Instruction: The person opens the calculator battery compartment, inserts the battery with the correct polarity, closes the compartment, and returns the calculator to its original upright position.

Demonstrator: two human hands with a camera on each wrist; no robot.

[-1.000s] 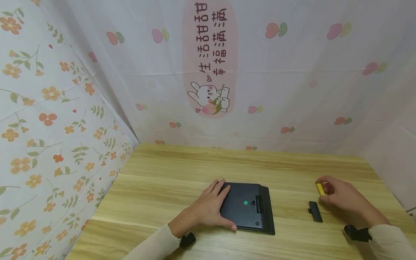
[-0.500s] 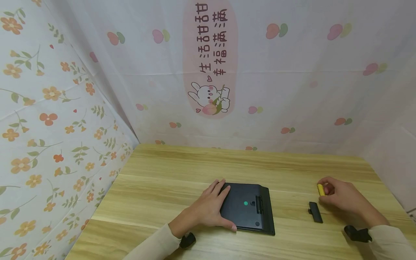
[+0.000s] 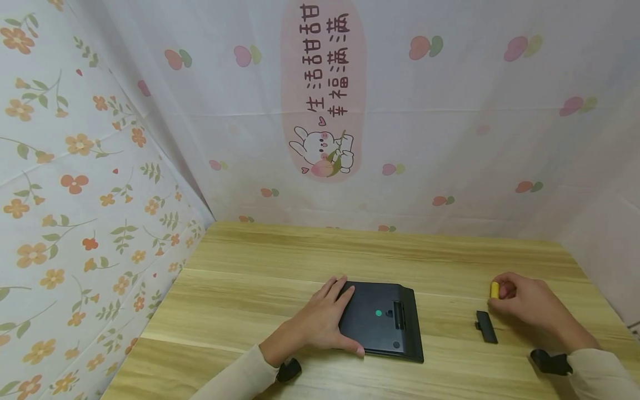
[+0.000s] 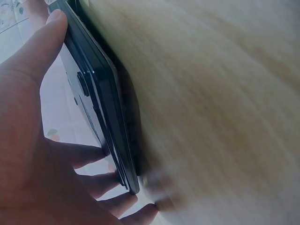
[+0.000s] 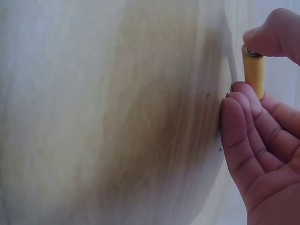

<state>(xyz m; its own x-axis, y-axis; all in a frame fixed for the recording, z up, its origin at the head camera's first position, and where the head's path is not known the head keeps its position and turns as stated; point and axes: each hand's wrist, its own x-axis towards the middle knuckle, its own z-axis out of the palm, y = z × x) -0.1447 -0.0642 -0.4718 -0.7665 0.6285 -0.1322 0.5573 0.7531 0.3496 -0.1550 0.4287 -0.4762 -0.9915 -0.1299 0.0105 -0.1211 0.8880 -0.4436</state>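
Observation:
A black calculator (image 3: 372, 319) lies face down, its narrow battery slot (image 3: 399, 315) uncovered near the right side. My left hand (image 3: 325, 319) spans its left part and holds it, thumb along the near edge and fingers spread to the far edge; the left wrist view shows the thumb (image 4: 44, 40) on the calculator's dark edge (image 4: 110, 93). My right hand (image 3: 530, 303) pinches a yellow battery (image 3: 494, 290) by its two ends between thumb and finger. One metal end of the battery (image 5: 254, 70) shows under the thumb in the right wrist view. Below that hand lies the black battery cover (image 3: 486, 326).
Everything lies on a wood-grain table (image 3: 260, 255). A white printed curtain (image 3: 450, 139) hangs along its back edge, and a floral cloth (image 3: 100, 222) covers the left side. Black camera mounts sit at both wrists, the right one (image 3: 550, 361) low over the table.
The battery in my right hand has turned more upright in the head view, and that hand has shifted slightly right. My left hand and the calculator stay in place.

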